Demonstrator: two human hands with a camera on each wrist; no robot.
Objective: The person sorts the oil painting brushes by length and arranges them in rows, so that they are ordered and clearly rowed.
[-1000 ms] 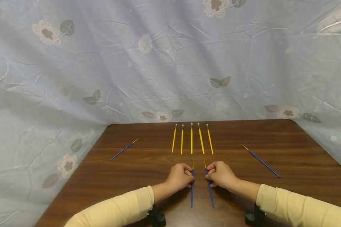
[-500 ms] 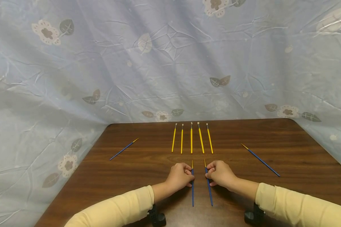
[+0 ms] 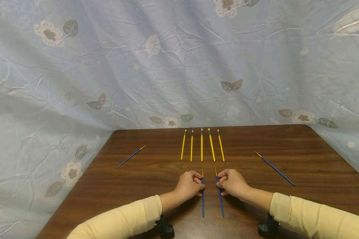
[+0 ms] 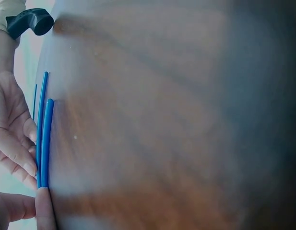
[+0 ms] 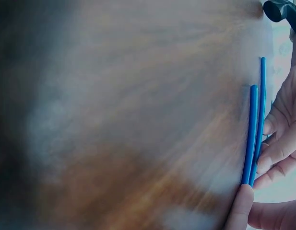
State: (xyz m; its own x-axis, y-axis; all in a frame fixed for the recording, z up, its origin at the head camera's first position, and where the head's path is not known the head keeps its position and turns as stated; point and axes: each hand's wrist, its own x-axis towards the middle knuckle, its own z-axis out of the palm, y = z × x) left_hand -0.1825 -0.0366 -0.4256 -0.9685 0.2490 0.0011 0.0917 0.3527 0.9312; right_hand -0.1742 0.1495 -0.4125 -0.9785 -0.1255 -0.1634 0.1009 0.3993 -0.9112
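Two slim blue paintbrushes with pointed yellowish tips lie nearly parallel at the table's near middle, tips facing away. My left hand [image 3: 189,185] pinches the left blue paintbrush [image 3: 203,205] between thumb and fingers, a little below its tip. Opposite it, my right hand [image 3: 234,184] pinches the right blue paintbrush [image 3: 221,204], which slants slightly. A narrow strip of wood separates the two. Seen from the left wrist, the handle [image 4: 47,143] runs up from my fingertip. The right wrist view likewise shows a blue handle [image 5: 251,134] rising from the fingers.
Several yellow flat-tipped paintbrushes [image 3: 201,149] stand in a row beyond my hands. One more blue paintbrush [image 3: 131,156] lies slanted at the left, another [image 3: 274,168] at the right. A patterned curtain [image 3: 179,66] hangs behind the wooden table [image 3: 155,149].
Over the last second the handle ends of both held brushes have shifted slightly: the left one a touch rightward, the right one a touch leftward. The hands have stayed nearly still.
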